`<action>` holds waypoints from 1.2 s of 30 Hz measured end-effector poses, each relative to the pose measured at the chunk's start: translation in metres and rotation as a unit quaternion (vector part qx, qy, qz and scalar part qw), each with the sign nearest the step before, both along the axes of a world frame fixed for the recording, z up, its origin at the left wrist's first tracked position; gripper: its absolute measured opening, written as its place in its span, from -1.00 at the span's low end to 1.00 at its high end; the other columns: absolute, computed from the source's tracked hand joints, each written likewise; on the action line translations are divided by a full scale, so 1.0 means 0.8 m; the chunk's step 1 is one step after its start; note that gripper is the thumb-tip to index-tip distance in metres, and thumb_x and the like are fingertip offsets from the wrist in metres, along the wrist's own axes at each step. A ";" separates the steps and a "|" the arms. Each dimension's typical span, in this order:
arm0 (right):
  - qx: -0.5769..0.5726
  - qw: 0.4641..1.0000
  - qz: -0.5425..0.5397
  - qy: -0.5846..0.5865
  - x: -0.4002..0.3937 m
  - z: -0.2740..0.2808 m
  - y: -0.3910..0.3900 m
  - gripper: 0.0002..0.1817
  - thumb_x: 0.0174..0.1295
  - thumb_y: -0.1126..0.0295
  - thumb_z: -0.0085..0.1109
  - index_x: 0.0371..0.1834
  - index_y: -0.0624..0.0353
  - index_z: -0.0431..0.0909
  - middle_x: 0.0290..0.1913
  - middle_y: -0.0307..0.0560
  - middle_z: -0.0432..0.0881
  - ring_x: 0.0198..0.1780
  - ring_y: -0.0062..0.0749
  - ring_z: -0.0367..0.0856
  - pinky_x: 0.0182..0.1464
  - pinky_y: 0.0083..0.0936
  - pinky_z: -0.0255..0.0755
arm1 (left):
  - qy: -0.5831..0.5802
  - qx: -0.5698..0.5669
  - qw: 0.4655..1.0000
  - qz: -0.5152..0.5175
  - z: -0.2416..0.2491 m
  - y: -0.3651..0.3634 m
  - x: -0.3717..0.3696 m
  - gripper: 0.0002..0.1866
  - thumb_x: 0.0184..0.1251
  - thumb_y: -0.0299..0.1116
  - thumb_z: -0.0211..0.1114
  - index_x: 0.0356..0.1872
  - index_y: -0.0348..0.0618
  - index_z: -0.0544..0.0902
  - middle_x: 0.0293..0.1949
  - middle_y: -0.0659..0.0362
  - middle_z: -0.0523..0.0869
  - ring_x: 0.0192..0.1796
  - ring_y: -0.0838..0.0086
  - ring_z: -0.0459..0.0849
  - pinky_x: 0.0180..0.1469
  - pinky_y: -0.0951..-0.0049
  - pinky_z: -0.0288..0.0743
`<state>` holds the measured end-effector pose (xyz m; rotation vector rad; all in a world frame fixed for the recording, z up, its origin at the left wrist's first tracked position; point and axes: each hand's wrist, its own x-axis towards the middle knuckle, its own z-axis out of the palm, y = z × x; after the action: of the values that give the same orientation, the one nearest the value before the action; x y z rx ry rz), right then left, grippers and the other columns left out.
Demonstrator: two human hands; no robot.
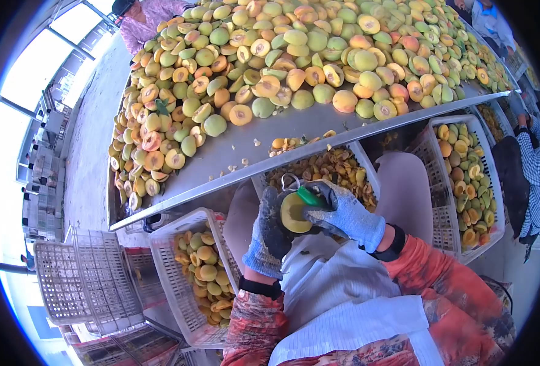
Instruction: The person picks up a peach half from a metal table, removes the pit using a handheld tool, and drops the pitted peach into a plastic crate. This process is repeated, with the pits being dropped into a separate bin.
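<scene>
Both of my hands wear blue knit gloves with dark palms. My left hand point(269, 235) is closed on a yellow-green apricot half point(294, 213), held upright in front of my lap. My right hand point(346, 210) grips the green handle point(309, 196) of a small pitting tool, and its fingers also press against the fruit's right side. A bent metal loop point(291, 181) shows just above the apricot half, at the handle's left end. Below my hands sits a crate point(367, 166) between my knees, holding brownish fruit scraps point(337, 168).
A metal table point(270, 137) piled with halved apricots point(306, 43) stands ahead; its raised edge crosses before me. Crates of fruit halves flank me at left point(163, 262) and right point(450, 210). Stacked crates point(78, 274) stand farther left. Other people are at the table's far left and right.
</scene>
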<state>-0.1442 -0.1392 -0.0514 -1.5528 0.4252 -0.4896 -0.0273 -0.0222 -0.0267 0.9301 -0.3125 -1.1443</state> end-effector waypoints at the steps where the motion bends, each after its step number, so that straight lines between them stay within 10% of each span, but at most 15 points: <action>1: -0.169 0.986 0.006 0.013 0.005 0.012 -0.001 -0.58 0.13 0.29 0.23 0.04 0.20 0.43 -0.17 0.00 0.59 -0.24 -0.19 0.62 -0.18 -0.40 0.49 | 0.006 0.036 0.998 -0.047 -0.005 0.005 0.005 -0.44 0.29 -0.12 0.08 0.20 -0.29 0.34 0.12 0.03 0.49 0.10 0.26 0.53 0.13 0.35 0.45; 2: -0.227 0.966 0.011 0.121 -0.003 0.033 0.001 -0.53 0.10 0.25 0.24 0.05 0.19 0.42 -0.10 0.10 0.56 -0.17 -0.02 0.59 -0.14 -0.26 0.48 | -0.273 0.134 0.952 -0.015 -0.026 0.008 0.005 -0.58 0.20 -0.43 0.20 0.08 -0.29 0.35 -0.01 0.03 0.56 -0.04 0.27 0.61 -0.12 0.42 0.59; 7: -0.321 0.941 -0.036 0.095 -0.013 0.046 0.018 -0.59 0.08 0.24 0.23 -0.05 0.21 0.44 -0.21 0.07 0.58 -0.24 0.00 0.59 -0.20 -0.25 0.48 | -0.493 0.099 0.857 0.114 -0.023 0.024 0.011 -0.58 0.36 -0.19 0.01 0.09 -0.30 0.43 0.00 0.02 0.57 0.02 0.31 0.58 0.04 0.31 0.52; 9: -0.386 0.904 0.022 0.181 -0.013 0.048 0.038 -0.65 0.06 0.27 0.22 -0.14 0.19 0.42 -0.31 0.06 0.56 -0.31 -0.01 0.59 -0.28 -0.26 0.48 | -0.100 -0.023 0.990 0.101 -0.024 0.020 0.023 -0.60 0.36 -0.20 0.01 0.06 -0.30 0.46 0.01 0.00 0.56 0.00 0.30 0.59 0.04 0.31 0.53; 11: -0.397 0.900 0.021 0.177 -0.008 0.048 0.051 -0.68 0.02 0.29 0.22 -0.20 0.15 0.39 -0.35 0.05 0.54 -0.37 -0.04 0.59 -0.35 -0.26 0.47 | -0.193 0.003 0.973 0.127 -0.018 0.015 0.018 -0.60 0.35 -0.20 0.01 0.03 -0.31 0.48 0.00 -0.01 0.56 -0.03 0.27 0.59 0.03 0.27 0.54; 13: -0.417 0.890 0.012 0.182 -0.003 0.043 0.056 -0.63 0.03 0.26 0.24 -0.15 0.18 0.39 -0.38 0.03 0.54 -0.43 -0.08 0.60 -0.44 -0.26 0.44 | 0.060 -0.070 0.980 0.177 0.002 0.007 0.007 -0.59 0.33 -0.18 0.03 0.01 -0.33 0.48 -0.07 0.00 0.58 -0.06 0.26 0.60 -0.01 0.24 0.55; 20: -0.518 0.841 0.008 0.159 -0.008 0.029 0.075 -0.64 0.09 0.40 0.05 -0.02 0.27 0.38 -0.41 0.02 0.52 -0.46 -0.14 0.57 -0.44 -0.30 0.44 | 0.120 -0.041 0.967 0.221 0.020 -0.002 -0.009 -0.64 0.33 -0.26 0.00 -0.04 -0.37 0.50 -0.19 0.00 0.60 -0.14 0.27 0.61 -0.04 0.23 0.57; 29: -0.229 0.965 0.123 0.030 0.005 0.032 0.062 -0.60 0.03 0.34 0.24 -0.08 0.24 0.39 -0.39 0.14 0.56 -0.50 -0.08 0.59 -0.50 -0.29 0.43 | -0.019 0.004 0.958 0.286 0.014 0.013 0.006 -0.67 0.30 -0.29 0.02 -0.13 -0.37 0.56 -0.23 0.00 0.64 -0.19 0.26 0.64 -0.14 0.30 0.57; 31: 0.259 0.935 0.240 0.019 -0.002 0.043 0.032 -0.61 0.07 0.27 0.25 -0.08 0.21 0.43 -0.39 0.11 0.56 -0.42 -0.06 0.61 -0.43 -0.31 0.46 | 0.059 -0.007 0.952 0.299 0.034 0.033 0.025 -0.67 0.30 -0.29 0.02 -0.11 -0.35 0.56 -0.24 0.00 0.64 -0.21 0.25 0.65 -0.17 0.26 0.60; 33: 0.248 0.941 0.229 -0.017 -0.008 0.041 0.005 -0.62 0.09 0.25 0.26 -0.09 0.20 0.46 -0.36 0.09 0.58 -0.34 -0.03 0.61 -0.33 -0.32 0.48 | -0.081 0.018 0.946 0.314 0.021 0.091 0.054 -0.67 0.30 -0.29 0.02 -0.10 -0.35 0.56 -0.24 0.01 0.64 -0.24 0.25 0.66 -0.18 0.25 0.61; 34: -0.055 0.978 0.182 0.092 -0.012 0.026 -0.006 -0.60 0.07 0.25 0.28 -0.07 0.19 0.45 -0.32 0.09 0.58 -0.32 -0.01 0.60 -0.29 -0.32 0.47 | -0.020 0.057 0.934 0.351 0.014 0.125 0.070 -0.69 0.30 -0.29 0.05 -0.15 -0.34 0.58 -0.24 0.03 0.64 -0.27 0.31 0.66 -0.19 0.32 0.61; 35: -0.348 0.911 0.110 0.193 -0.016 0.016 -0.016 -0.58 0.06 0.25 0.31 -0.06 0.18 0.45 -0.28 0.09 0.59 -0.31 0.01 0.59 -0.25 -0.32 0.47 | -0.310 0.186 0.870 0.336 0.007 0.165 0.079 -0.75 0.26 -0.33 0.12 -0.21 -0.33 0.61 -0.25 0.05 0.65 -0.28 0.38 0.66 -0.17 0.41 0.60; 36: -0.351 0.912 0.101 0.189 -0.022 0.013 -0.026 -0.58 0.06 0.25 0.31 -0.06 0.18 0.45 -0.28 0.09 0.59 -0.31 0.01 0.59 -0.25 -0.32 0.47 | -0.368 0.286 0.833 0.299 -0.018 0.214 0.103 -0.79 0.21 -0.39 0.20 -0.24 -0.32 0.63 -0.23 0.08 0.64 -0.32 0.43 0.65 -0.20 0.50 0.57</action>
<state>-0.1619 -0.1601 -0.0412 -2.3828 0.3934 -0.1737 0.0550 0.1488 -0.0413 1.8476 -0.2605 -0.2310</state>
